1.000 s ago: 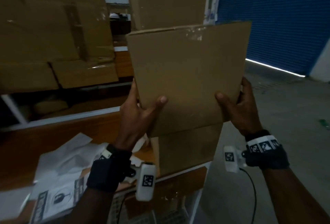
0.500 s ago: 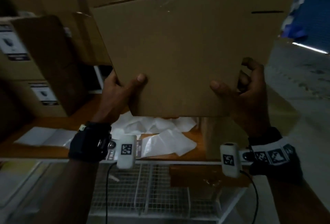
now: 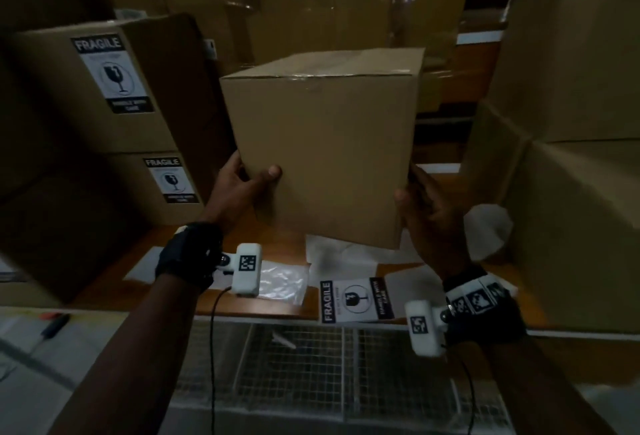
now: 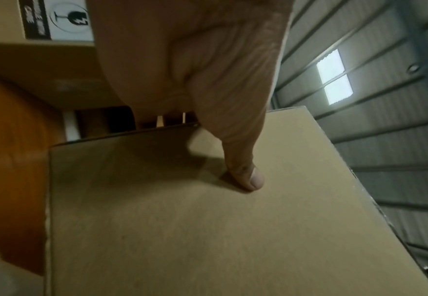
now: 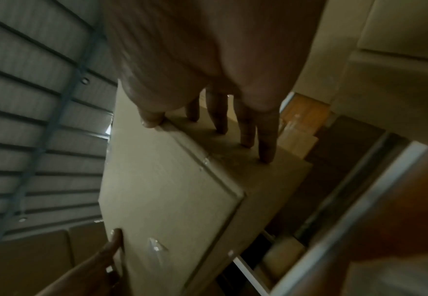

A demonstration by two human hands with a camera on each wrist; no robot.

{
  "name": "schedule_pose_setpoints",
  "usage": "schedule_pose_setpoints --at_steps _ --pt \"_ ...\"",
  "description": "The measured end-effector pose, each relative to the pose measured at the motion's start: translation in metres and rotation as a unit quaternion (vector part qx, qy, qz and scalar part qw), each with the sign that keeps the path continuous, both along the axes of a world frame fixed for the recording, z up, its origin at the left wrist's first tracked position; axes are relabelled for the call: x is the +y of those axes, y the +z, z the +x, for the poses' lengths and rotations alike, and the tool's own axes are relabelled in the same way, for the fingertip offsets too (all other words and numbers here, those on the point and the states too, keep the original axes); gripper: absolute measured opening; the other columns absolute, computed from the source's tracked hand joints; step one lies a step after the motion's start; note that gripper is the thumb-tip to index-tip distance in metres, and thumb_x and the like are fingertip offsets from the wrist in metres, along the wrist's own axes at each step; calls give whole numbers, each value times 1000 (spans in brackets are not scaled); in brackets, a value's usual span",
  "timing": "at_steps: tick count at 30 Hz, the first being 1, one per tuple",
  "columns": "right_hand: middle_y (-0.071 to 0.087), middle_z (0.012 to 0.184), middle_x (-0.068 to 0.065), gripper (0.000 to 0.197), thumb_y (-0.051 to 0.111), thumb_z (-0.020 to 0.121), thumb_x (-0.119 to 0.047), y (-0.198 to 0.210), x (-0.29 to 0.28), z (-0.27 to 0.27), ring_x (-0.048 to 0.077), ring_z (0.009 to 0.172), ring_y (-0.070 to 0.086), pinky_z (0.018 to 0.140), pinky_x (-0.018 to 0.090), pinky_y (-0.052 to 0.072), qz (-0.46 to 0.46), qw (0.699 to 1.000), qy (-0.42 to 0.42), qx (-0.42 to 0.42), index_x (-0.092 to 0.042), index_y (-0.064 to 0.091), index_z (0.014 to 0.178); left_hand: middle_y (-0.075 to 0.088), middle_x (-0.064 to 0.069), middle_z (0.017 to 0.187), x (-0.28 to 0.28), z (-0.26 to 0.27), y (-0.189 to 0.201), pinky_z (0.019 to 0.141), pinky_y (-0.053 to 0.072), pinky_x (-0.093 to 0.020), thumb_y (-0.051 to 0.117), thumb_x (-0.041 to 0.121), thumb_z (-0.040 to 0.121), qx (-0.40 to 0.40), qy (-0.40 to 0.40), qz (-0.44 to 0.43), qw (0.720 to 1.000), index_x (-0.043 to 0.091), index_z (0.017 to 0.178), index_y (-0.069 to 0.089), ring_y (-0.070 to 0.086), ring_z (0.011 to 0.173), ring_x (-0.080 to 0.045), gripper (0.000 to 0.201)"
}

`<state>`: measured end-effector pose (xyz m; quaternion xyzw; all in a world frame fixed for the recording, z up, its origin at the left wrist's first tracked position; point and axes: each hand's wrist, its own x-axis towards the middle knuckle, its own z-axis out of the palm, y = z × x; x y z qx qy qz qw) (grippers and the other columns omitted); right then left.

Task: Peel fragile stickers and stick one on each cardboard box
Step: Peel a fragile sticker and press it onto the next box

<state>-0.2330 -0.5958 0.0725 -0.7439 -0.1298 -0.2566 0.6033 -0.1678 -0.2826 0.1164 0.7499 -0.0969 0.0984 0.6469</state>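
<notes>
A plain brown cardboard box (image 3: 322, 143) with no sticker on its near face hangs upright just above the wooden table (image 3: 221, 303). My left hand (image 3: 252, 178) grips its lower left edge, thumb (image 4: 248, 176) flat on the front face (image 4: 182, 230). My right hand (image 3: 415, 199) grips the lower right edge, its fingers (image 5: 245, 130) lying along the box's side (image 5: 169, 190). A sheet with a FRAGILE sticker (image 3: 353, 299) lies on the table under the box. Two stacked boxes at left carry a sticker each: the upper sticker (image 3: 110, 74) and the lower sticker (image 3: 171, 180).
White backing papers (image 3: 287, 278) lie scattered on the table near its front edge. Large cartons (image 3: 571, 192) stand close on the right and more fill the back. A wire mesh shelf (image 3: 311, 365) sits below the table. A marker (image 3: 55, 323) lies at lower left.
Both hands carried the plain box leftward from beside the blue shutter to over the table and lowered it upright; its top face now shows. Both hands kept their hold.
</notes>
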Motion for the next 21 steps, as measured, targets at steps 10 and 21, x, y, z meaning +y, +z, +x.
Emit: schedule_pose_setpoints --at_steps 10,21 --pt "59 141 -15 59 59 95 -56 -58 58 64 8 131 55 108 45 49 15 995 50 90 -31 48 147 55 9 137 59 60 -62 86 58 -27 76 36 87 69 -13 10 997 24 155 31 60 120 -9 82" --pt "62 137 -11 72 61 87 -68 -104 100 106 6 125 59 104 43 53 -10 989 -12 149 -30 49 147 48 -2 149 91 118 -97 104 52 -48 87 54 71 145 -44 25 988 27 158 22 55 129 -23 112"
